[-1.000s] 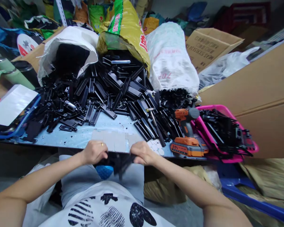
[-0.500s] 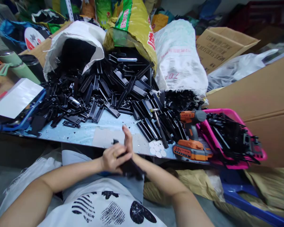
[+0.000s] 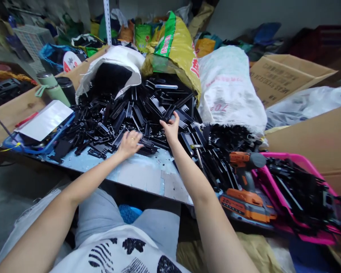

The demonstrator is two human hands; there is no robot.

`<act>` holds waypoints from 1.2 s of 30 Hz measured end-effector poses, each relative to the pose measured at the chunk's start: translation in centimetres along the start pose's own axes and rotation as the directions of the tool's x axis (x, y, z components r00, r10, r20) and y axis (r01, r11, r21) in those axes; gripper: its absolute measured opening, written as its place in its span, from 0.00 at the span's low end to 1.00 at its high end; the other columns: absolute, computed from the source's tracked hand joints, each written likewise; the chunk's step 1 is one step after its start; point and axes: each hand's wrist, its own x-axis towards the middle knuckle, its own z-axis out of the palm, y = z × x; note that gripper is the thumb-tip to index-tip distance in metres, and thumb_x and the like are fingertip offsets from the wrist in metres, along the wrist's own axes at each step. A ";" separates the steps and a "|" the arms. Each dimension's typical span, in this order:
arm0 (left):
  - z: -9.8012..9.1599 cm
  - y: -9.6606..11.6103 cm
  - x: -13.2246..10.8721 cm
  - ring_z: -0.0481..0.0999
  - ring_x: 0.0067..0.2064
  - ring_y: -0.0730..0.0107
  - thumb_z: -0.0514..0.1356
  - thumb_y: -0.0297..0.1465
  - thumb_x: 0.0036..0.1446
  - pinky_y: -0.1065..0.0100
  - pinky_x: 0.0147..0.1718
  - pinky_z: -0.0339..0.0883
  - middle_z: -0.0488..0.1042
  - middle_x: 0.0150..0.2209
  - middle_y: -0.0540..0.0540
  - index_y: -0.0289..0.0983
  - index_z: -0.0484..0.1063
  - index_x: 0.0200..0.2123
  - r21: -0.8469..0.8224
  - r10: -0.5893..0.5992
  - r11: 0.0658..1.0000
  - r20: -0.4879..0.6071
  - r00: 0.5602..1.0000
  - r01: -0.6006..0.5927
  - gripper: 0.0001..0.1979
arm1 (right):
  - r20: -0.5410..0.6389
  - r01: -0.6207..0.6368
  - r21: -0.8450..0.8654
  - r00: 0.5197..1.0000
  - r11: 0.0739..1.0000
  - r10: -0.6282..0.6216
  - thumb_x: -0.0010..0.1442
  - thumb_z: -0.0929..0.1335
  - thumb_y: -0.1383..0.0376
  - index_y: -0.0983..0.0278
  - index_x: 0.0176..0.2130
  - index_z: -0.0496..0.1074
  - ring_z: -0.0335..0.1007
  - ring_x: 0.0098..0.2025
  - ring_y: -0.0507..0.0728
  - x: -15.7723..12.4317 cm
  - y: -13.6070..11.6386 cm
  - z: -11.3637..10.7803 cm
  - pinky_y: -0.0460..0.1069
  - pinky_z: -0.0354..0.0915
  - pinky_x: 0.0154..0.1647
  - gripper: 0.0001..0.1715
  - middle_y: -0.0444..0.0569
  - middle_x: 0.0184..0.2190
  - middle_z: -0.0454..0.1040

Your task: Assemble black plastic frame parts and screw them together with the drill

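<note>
A heap of black plastic parts (image 3: 116, 113) spills from the open sacks across the blue tabletop (image 3: 110, 170). My left hand (image 3: 130, 144), with a ring on it, is at the heap's front edge, fingers spread, over some black pieces. Further right and deeper in, my right hand (image 3: 171, 127) reaches to the heap with thumb and forefinger apart beside a dark comb-ended piece; no part is seen held in it. A hammer (image 3: 198, 154) lies on the black strips right of my right forearm.
An orange cordless drill (image 3: 246, 189) stands at the front right beside a pink basket (image 3: 297, 157) of black parts. On the left are a blue tray (image 3: 39, 149) and a green bottle (image 3: 53, 89). Cardboard boxes (image 3: 287, 77) stand at the right.
Both hands have come apart and moved forward from my lap to the heap. The dark part held between them is no longer in them. The view has shifted.
</note>
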 end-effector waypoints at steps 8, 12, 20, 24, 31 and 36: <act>-1.9 -10.2 0.0 0.60 0.53 0.39 0.55 0.39 0.58 0.47 0.48 0.57 0.68 0.46 0.25 0.23 0.71 0.38 0.106 -0.672 0.738 0.021 0.740 0.667 0.21 | 0.287 0.093 0.081 0.951 0.992 -0.112 0.55 0.69 0.56 0.62 0.35 0.61 0.69 0.42 0.56 -17.5 0.0 -1.3 0.52 0.66 0.43 0.15 0.52 0.40 0.70; -0.5 -9.2 2.0 0.59 0.54 0.40 0.56 0.29 0.57 0.45 0.50 0.54 0.66 0.46 0.21 0.15 0.68 0.38 0.002 -0.722 0.691 0.048 0.690 0.723 0.16 | 0.481 0.199 -0.238 0.875 0.951 -0.063 0.56 0.69 0.60 0.64 0.37 0.66 0.68 0.44 0.59 -20.6 0.4 -1.3 0.55 0.64 0.46 0.11 0.53 0.40 0.72; -3.4 -4.6 -0.9 0.67 0.51 0.55 0.49 0.30 0.65 0.57 0.50 0.61 0.66 0.50 0.32 0.27 0.62 0.51 -0.218 -0.527 0.831 -0.014 0.850 0.511 0.15 | 0.469 0.199 -0.284 0.882 0.938 -0.045 0.65 0.61 0.56 0.62 0.56 0.64 0.66 0.51 0.61 -19.1 -1.7 3.6 0.59 0.62 0.54 0.23 0.56 0.48 0.70; -4.6 1.9 -5.2 0.70 0.49 0.59 0.48 0.33 0.65 0.60 0.47 0.65 0.69 0.48 0.38 0.35 0.65 0.53 -0.437 -0.287 0.861 0.007 0.958 0.261 0.17 | 0.309 -0.291 0.141 0.921 0.946 0.237 0.66 0.57 0.53 0.60 0.61 0.56 0.71 0.30 0.53 -18.1 -1.6 4.2 0.51 0.70 0.32 0.27 0.49 0.36 0.71; -3.7 8.0 -8.3 0.73 0.38 0.67 0.51 0.33 0.64 0.65 0.41 0.68 0.71 0.36 0.44 0.37 0.68 0.56 -0.702 -0.246 0.668 0.105 0.964 0.247 0.19 | 0.412 -0.474 0.455 0.863 0.754 0.293 0.62 0.62 0.51 0.59 0.64 0.52 0.67 0.23 0.51 -18.4 -3.5 3.2 0.48 0.68 0.24 0.36 0.44 0.28 0.68; -4.6 8.5 -8.6 0.71 0.38 0.68 0.52 0.33 0.64 0.66 0.41 0.68 0.69 0.36 0.44 0.37 0.68 0.56 -0.634 -0.202 0.752 0.039 0.979 0.181 0.19 | 0.427 -0.236 0.227 0.896 0.945 0.121 0.60 0.65 0.53 0.59 0.63 0.59 0.63 0.23 0.48 -18.6 -3.7 0.3 0.47 0.67 0.27 0.34 0.45 0.33 0.70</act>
